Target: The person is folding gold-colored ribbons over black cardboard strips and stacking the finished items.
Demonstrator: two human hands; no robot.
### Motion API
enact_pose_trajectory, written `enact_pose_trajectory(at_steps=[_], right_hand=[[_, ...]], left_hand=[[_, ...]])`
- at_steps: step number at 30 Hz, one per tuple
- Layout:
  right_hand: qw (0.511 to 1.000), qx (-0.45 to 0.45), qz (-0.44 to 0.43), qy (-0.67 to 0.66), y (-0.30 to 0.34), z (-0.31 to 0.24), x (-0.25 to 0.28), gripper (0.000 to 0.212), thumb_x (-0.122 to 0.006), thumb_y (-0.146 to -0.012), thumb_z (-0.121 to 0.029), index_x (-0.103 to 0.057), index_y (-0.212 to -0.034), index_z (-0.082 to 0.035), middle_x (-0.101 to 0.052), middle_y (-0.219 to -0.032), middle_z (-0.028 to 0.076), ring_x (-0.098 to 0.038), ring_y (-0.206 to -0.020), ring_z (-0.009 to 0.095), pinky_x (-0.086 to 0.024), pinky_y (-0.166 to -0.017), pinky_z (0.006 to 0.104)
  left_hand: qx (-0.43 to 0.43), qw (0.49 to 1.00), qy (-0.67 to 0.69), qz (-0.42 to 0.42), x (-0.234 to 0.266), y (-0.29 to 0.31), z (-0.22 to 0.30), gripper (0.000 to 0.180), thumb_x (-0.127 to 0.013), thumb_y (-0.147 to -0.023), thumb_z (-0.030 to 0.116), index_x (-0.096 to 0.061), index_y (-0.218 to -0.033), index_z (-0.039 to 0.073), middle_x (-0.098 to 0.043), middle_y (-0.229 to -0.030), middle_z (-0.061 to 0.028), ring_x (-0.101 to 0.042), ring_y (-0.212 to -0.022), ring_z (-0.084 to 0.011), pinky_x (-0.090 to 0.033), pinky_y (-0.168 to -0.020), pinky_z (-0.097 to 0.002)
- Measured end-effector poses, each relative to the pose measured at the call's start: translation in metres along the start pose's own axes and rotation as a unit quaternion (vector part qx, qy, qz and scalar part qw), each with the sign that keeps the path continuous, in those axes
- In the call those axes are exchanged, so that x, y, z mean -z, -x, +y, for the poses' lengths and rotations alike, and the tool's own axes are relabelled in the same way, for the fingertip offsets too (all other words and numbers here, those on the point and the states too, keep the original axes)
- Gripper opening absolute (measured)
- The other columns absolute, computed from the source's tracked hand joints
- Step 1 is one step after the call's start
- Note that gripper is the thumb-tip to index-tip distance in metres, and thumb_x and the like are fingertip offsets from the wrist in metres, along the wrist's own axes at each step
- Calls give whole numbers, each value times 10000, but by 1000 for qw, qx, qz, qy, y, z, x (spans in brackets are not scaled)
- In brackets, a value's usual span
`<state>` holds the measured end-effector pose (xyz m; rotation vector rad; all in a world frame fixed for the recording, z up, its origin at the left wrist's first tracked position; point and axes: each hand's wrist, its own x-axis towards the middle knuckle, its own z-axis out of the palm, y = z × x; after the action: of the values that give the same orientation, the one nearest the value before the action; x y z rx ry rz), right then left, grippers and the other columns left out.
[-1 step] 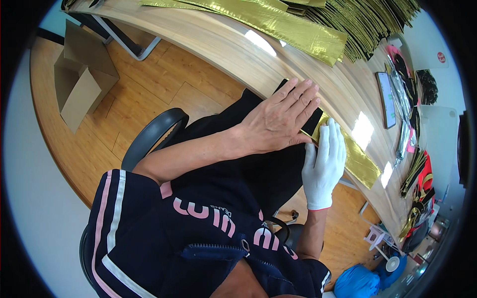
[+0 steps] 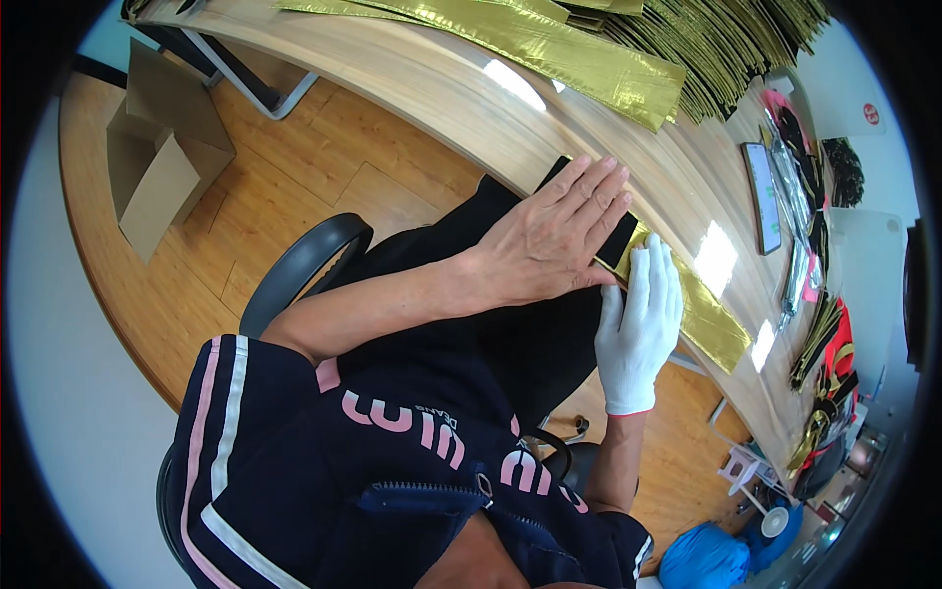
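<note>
My bare left hand (image 2: pixel 554 236) lies flat, palm down, across a black strip (image 2: pixel 618 239) at the table's near edge. Its fingers are stretched out, and the black material shows past the fingertips and beside the thumb. To the right, my right hand (image 2: pixel 640 329), in a white glove, rests with straight fingers on a shiny gold strip (image 2: pixel 714 319). That gold strip runs along the table edge beyond the glove and meets the black part between my hands. Whether the two are one piece is hidden under my hands.
On the wooden table (image 2: pixel 412 74), a wide gold strip (image 2: pixel 599 74) lies before a thick stack of gold-and-black strips (image 2: pixel 726 49). A phone (image 2: pixel 761 196) lies at the right near clear plastic packets (image 2: pixel 797 265). An open cardboard box (image 2: pixel 182 182) stands on the floor at left.
</note>
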<state>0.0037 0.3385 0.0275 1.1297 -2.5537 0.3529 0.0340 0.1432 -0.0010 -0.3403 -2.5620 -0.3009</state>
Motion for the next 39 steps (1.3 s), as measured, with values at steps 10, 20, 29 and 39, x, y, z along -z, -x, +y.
enact_pose_trajectory(at_steps=[10,20,29,39], right_hand=[[1000,-3,-14,12,1,-5,3,548,-751,-902,-20,-567,-1418,11,-588,-1484,213,-569,-1366,398,-449,-1132,478],[993,-33,-51,-101,-2,13,23,502,-697,-941,-2,-572,-1427,15,-599,-1473,216,-600,-1325,377,-446,-1131,454],[999,-36,-14,-17,-14,30,17,336,-649,-979,-17,-651,-1314,7,-678,-1277,180,-630,-1182,370,-487,-1033,444],[1000,-20,20,-11,-3,33,11,296,-613,-986,6,-662,-1278,19,-682,-1263,172,-630,-1150,359,-496,-1006,443]], left_hand=[[15,1000,9,-8,-4,1,-1,847,-522,-997,609,-497,-1486,-83,-447,-1604,-235,-354,-1545,-383,-258,-1281,-520],[-38,997,51,33,-5,8,-7,631,-691,-937,464,-622,-1395,36,-569,-1487,-180,-463,-1469,-370,-319,-1245,-567],[17,998,53,19,-6,9,16,605,-716,-918,350,-615,-1409,10,-509,-1547,-235,-444,-1481,-388,-311,-1250,-541],[6,998,57,18,-9,12,17,686,-725,-915,429,-575,-1470,55,-473,-1589,-202,-398,-1512,-379,-288,-1259,-542]])
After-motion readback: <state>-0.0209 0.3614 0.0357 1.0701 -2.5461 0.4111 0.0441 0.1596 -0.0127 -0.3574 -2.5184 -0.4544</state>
